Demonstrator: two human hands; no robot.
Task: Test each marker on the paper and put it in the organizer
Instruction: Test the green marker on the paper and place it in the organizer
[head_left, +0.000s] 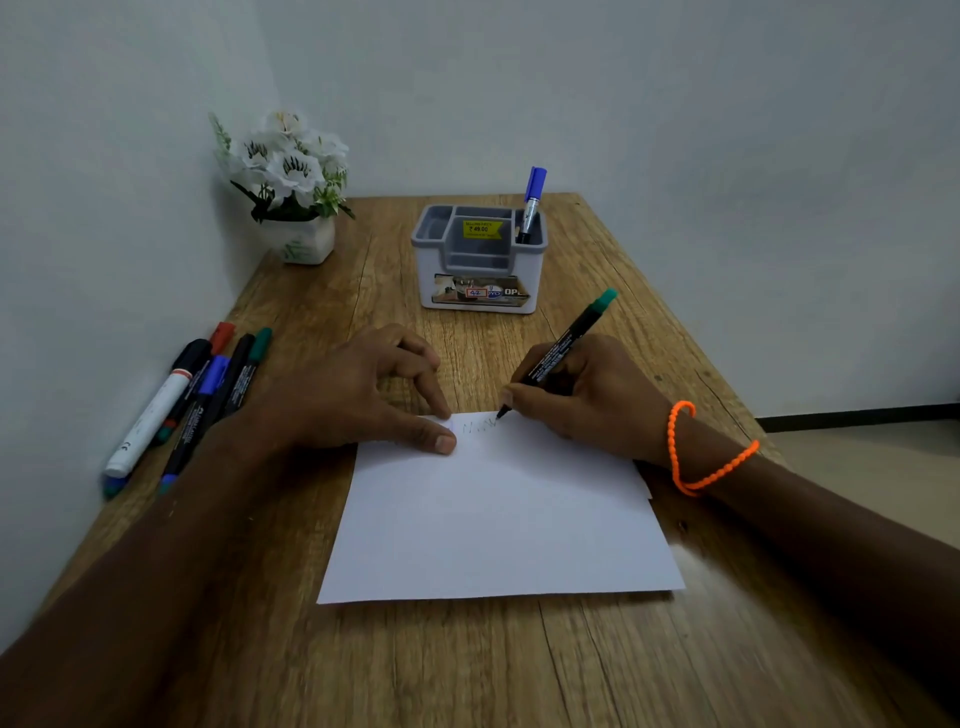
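Observation:
A white sheet of paper (493, 525) lies on the wooden table. My right hand (587, 400) grips a black marker with a green end (566, 343), its tip touching the paper's far edge beside a faint zigzag scribble (480, 427). My left hand (358, 395) presses the paper's far left corner with thumb and fingertip. The grey organizer (480, 260) stands beyond the paper with one blue-capped marker (531, 205) upright in its right compartment. Several more markers (197, 395) lie at the table's left edge.
A white pot of artificial white flowers (291, 187) stands in the far left corner against the wall. Walls close the table's left and far sides. An orange bead band (696, 457) circles my right wrist. The floor shows at the right.

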